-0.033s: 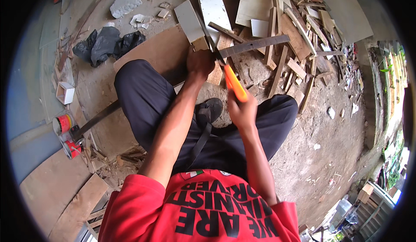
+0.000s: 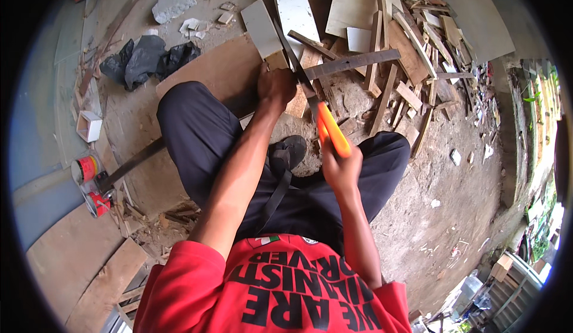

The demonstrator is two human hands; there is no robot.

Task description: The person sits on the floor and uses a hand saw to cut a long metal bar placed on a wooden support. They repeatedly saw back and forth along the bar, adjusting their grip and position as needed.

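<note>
My right hand (image 2: 342, 169) is closed round the orange handle (image 2: 334, 131) of a handsaw. The saw's dark blade (image 2: 290, 49) slants away from me to the far left, along the right edge of a narrow white-faced board (image 2: 259, 27). My left hand (image 2: 277, 85) is closed on the near end of this board, just left of the blade; its fingertips are partly hidden. Under that hand lies a large brown board (image 2: 209, 67). A dark, flat bar (image 2: 352, 63) runs rightward from beside the blade.
Wood offcuts (image 2: 409, 94) lie heaped at the far right, near a pale panel (image 2: 358, 5). Another white board (image 2: 295, 14) lies beyond the blade. A black plastic bag (image 2: 146, 61) and a pale stone chunk (image 2: 173, 3) are at the far left. Red cans (image 2: 97, 203) stand left of my knee.
My right hand has drawn the saw back toward me and slightly to the right. The left hand and the board have stayed in place.
</note>
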